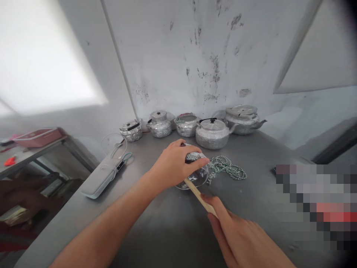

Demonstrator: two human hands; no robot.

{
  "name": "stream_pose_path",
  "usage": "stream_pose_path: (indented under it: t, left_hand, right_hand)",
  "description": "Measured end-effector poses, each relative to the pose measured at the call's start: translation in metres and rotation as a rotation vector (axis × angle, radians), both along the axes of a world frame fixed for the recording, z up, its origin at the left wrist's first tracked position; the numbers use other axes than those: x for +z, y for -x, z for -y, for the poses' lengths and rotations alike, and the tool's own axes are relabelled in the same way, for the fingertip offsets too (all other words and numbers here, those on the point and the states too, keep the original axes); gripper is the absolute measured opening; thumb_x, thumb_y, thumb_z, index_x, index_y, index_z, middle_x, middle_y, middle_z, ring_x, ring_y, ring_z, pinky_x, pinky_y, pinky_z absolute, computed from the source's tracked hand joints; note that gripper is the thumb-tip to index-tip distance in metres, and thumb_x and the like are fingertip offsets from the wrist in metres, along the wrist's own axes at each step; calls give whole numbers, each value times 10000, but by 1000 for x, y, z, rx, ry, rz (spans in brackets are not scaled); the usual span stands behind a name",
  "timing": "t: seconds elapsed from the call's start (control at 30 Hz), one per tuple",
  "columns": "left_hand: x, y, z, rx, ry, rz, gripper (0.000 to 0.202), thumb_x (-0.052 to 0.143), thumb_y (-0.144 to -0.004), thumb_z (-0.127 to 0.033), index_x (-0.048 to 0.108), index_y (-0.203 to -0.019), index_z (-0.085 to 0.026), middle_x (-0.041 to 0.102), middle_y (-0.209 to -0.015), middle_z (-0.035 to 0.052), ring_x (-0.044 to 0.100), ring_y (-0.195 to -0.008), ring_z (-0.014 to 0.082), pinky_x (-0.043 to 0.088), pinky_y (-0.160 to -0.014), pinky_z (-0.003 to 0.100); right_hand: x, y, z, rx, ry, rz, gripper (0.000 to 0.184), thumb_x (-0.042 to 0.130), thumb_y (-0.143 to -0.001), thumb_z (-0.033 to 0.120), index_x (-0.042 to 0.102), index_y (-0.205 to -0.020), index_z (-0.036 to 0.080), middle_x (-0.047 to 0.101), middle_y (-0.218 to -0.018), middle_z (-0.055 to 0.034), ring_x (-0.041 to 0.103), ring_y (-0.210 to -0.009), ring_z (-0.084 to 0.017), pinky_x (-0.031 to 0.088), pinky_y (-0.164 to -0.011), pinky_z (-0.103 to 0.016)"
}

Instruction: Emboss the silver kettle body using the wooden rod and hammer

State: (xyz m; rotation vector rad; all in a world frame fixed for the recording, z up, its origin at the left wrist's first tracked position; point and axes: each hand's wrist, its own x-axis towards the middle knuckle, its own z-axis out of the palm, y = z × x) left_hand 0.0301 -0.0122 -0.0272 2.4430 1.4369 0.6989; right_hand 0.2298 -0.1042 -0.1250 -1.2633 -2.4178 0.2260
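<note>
A small shiny metal pot (201, 178) sits on the grey table in front of me, partly covered by my left hand (177, 162). That hand is closed over its top, the fingers curled around the rope-wrapped part near the rim. Green-and-white cord (228, 169) trails from the pot and lies in loops to its right. My right hand (237, 230) is closed around a pale wooden stick (196, 192). The stick's far end meets the pot's near side under my left palm; its exact contact is hidden.
Along the wall stand several dented metal kettles and pots, among them a lidded kettle (212, 136) and a large kettle (242, 123). A grey case (102, 182) with cables lies at left. A pink tray (39, 137) rests on a side table. The right edge is pixelated.
</note>
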Motion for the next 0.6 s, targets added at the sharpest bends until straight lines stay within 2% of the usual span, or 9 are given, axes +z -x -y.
stream_pose_path:
  t: [0.2, 0.37, 0.47, 0.6]
  left_hand:
    - [-1, 0, -1, -12, -33, 13, 378, 559, -989, -586, 727, -1197, -319, 696, -1255, 35, 451, -1396, 330, 450, -1067, 462]
    - [-3, 0, -1, -6, -24, 17, 389, 568, -978, -599, 725, -1202, -322, 678, -1297, 41, 427, -1415, 341, 444, -1073, 480]
    - [-3, 1, -2, -8, -19, 20, 380, 568, -977, -600, 724, -1201, -335, 680, -1308, 27, 400, -1439, 342, 424, -1094, 487]
    - [-4, 0, -2, -8, -21, 26, 373, 577, -975, -593, 723, -1199, -334, 685, -1303, 30, 420, -1427, 327, 425, -1093, 475]
  right_hand:
    - [-1, -2, 0, 16, -21, 7, 260, 251, -1046, 196, 386, -1259, 259, 781, -863, -14, 723, -476, -207, 437, -375, -330]
    - [-1, -1, -1, -19, 188, -53, 235, 215, -1063, 278, 406, -1199, 284, 778, -923, -49, 768, -643, -240, 521, -515, -346]
    - [5, 0, -3, -53, 305, -52, 271, 201, -1054, 322, 400, -1234, 277, 764, -833, -49, 759, -637, -271, 505, -535, -371]
    - [18, 5, -4, -89, 477, -253, 264, 246, -1046, 372, 406, -1222, 255, 716, -729, -10, 717, -601, -229, 503, -563, -339]
